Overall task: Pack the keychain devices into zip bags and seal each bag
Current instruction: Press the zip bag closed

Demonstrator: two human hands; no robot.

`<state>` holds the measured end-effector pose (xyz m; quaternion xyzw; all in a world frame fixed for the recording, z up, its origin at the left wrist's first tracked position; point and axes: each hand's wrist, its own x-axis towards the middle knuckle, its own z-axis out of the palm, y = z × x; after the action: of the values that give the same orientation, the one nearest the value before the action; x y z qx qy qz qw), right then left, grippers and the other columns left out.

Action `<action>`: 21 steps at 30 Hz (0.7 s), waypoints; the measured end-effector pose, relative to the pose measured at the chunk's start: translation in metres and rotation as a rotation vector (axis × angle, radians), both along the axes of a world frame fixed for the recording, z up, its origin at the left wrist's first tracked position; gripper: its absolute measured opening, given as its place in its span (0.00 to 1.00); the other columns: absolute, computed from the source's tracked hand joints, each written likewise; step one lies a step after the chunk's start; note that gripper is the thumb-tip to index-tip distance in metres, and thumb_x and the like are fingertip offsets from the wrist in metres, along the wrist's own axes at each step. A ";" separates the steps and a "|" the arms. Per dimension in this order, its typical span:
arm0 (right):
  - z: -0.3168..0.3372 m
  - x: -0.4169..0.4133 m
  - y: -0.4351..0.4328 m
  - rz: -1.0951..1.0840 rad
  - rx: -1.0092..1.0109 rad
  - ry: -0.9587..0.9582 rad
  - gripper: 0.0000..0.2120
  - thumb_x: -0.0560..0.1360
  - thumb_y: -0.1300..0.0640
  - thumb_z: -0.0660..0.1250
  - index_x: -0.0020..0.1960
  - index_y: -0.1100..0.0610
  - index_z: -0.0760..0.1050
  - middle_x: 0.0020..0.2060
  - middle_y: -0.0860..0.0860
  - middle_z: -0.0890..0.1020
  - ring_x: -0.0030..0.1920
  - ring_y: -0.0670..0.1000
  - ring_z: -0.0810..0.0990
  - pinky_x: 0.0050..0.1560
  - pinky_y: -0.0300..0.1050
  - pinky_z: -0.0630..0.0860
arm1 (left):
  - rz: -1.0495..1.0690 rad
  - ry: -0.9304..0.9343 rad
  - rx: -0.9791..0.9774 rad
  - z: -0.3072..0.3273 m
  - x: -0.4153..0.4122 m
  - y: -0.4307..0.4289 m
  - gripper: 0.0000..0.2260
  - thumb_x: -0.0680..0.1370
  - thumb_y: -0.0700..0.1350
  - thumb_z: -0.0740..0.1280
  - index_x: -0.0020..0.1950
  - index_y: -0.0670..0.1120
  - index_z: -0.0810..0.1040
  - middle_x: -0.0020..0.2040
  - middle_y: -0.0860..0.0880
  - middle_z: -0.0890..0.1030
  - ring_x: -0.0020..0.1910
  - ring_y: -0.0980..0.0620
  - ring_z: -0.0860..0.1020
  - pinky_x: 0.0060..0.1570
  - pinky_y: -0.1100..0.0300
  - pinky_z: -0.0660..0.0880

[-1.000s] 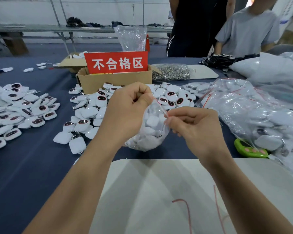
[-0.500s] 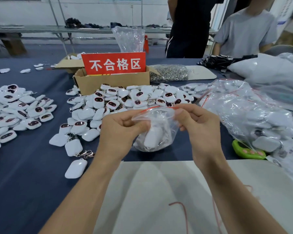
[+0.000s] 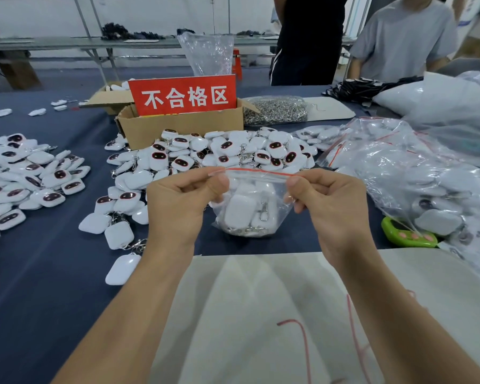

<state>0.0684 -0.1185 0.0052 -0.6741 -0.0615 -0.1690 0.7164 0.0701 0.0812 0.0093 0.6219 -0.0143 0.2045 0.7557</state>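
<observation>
Zip bag (image 3: 272, 214): clear thin film with a red-lined zip strip (image 3: 258, 172) along the mouth, loaded with several white keychain devices (image 3: 240, 212) and their metal clasps. Location: held between both hands over the blue table cloth (image 3: 39, 286), in front of the loose pile of devices (image 3: 219, 153). Whether its bottom touches the cloth cannot be told. Grip: left hand (image 3: 183, 206) pinches the left end of the strip between thumb and curled fingers. Right hand (image 3: 327, 206) pinches the right end the same way, and the strip is drawn taut between them. Whether the zip is pressed closed along its length cannot be told. Handling, as judged: the film is soft, limp and likely slippery. The contents are light but loose, sagging to the bottom and free to shift. The hard shells look sturdy, though the clasps could snag or puncture the film. Best hold: the stiffer zip strip at the mouth, pinched and run end to end, with the mouth kept upward. Adjacent: cardboard box (image 3: 183, 126) with red sign (image 3: 182, 95) behind; heap of filled bags (image 3: 399, 173) to the right.
</observation>
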 end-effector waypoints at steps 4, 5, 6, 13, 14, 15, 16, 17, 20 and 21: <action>-0.001 0.001 -0.002 -0.016 -0.014 0.007 0.11 0.76 0.63 0.75 0.36 0.52 0.86 0.29 0.52 0.85 0.27 0.47 0.75 0.33 0.36 0.76 | -0.002 0.009 0.013 -0.003 0.003 -0.001 0.04 0.71 0.36 0.77 0.45 0.43 0.87 0.37 0.52 0.87 0.31 0.58 0.77 0.38 0.68 0.75; -0.001 0.001 -0.003 -0.002 -0.009 0.009 0.10 0.75 0.63 0.76 0.37 0.52 0.86 0.29 0.53 0.85 0.27 0.48 0.76 0.34 0.37 0.76 | 0.004 0.018 0.015 -0.003 0.004 -0.001 0.03 0.72 0.35 0.76 0.44 0.42 0.87 0.37 0.52 0.87 0.30 0.58 0.76 0.38 0.68 0.75; -0.001 0.000 -0.003 0.018 -0.005 0.012 0.08 0.74 0.62 0.77 0.37 0.52 0.86 0.30 0.53 0.85 0.27 0.48 0.77 0.35 0.37 0.77 | 0.011 0.027 0.008 -0.003 0.004 -0.001 0.03 0.73 0.35 0.76 0.43 0.42 0.87 0.37 0.53 0.86 0.30 0.58 0.76 0.38 0.68 0.75; -0.003 0.001 -0.001 0.046 -0.023 0.019 0.08 0.72 0.65 0.77 0.39 0.54 0.86 0.30 0.52 0.84 0.28 0.47 0.76 0.35 0.37 0.76 | 0.002 0.054 -0.010 -0.004 0.005 0.004 0.09 0.74 0.37 0.75 0.36 0.48 0.88 0.35 0.53 0.85 0.31 0.58 0.75 0.38 0.68 0.74; -0.003 0.001 -0.001 0.034 -0.026 0.017 0.08 0.74 0.66 0.76 0.39 0.55 0.86 0.30 0.52 0.84 0.28 0.47 0.76 0.34 0.37 0.76 | -0.005 0.060 -0.001 -0.004 0.006 0.004 0.08 0.74 0.37 0.75 0.38 0.48 0.88 0.34 0.53 0.84 0.30 0.57 0.74 0.38 0.67 0.74; -0.003 0.002 -0.001 0.021 -0.033 0.014 0.08 0.75 0.66 0.76 0.39 0.55 0.86 0.29 0.52 0.84 0.28 0.47 0.75 0.33 0.37 0.76 | -0.012 0.069 0.006 -0.004 0.006 0.004 0.06 0.74 0.36 0.75 0.40 0.46 0.88 0.34 0.53 0.84 0.30 0.57 0.74 0.37 0.67 0.75; -0.002 0.002 -0.002 0.009 -0.040 0.008 0.10 0.75 0.66 0.75 0.38 0.54 0.86 0.29 0.52 0.83 0.27 0.47 0.75 0.33 0.37 0.75 | -0.019 0.080 0.009 -0.005 0.006 0.004 0.05 0.75 0.36 0.75 0.41 0.45 0.87 0.33 0.52 0.84 0.30 0.57 0.74 0.37 0.67 0.75; -0.002 0.002 -0.001 0.001 -0.046 0.002 0.11 0.75 0.66 0.75 0.38 0.53 0.85 0.28 0.51 0.83 0.27 0.46 0.75 0.32 0.36 0.74 | -0.022 0.090 0.010 -0.005 0.006 0.004 0.04 0.75 0.36 0.75 0.42 0.44 0.87 0.33 0.51 0.83 0.30 0.57 0.74 0.38 0.67 0.75; -0.002 0.003 0.001 -0.021 -0.059 -0.005 0.12 0.76 0.67 0.74 0.37 0.54 0.84 0.26 0.49 0.81 0.26 0.43 0.75 0.31 0.34 0.72 | -0.025 0.108 0.009 -0.007 0.008 0.004 0.07 0.76 0.38 0.75 0.39 0.46 0.88 0.35 0.47 0.82 0.34 0.54 0.75 0.41 0.65 0.76; -0.003 0.003 0.002 -0.029 -0.052 -0.001 0.12 0.76 0.67 0.73 0.37 0.55 0.83 0.25 0.48 0.80 0.26 0.43 0.74 0.31 0.33 0.71 | -0.025 0.110 0.013 -0.008 0.008 0.003 0.08 0.76 0.38 0.75 0.38 0.46 0.88 0.36 0.46 0.82 0.36 0.53 0.76 0.42 0.63 0.76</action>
<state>0.0718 -0.1166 0.0024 -0.6932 -0.0562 -0.1781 0.6961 0.0784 0.0838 0.0018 0.6368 0.0180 0.1604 0.7539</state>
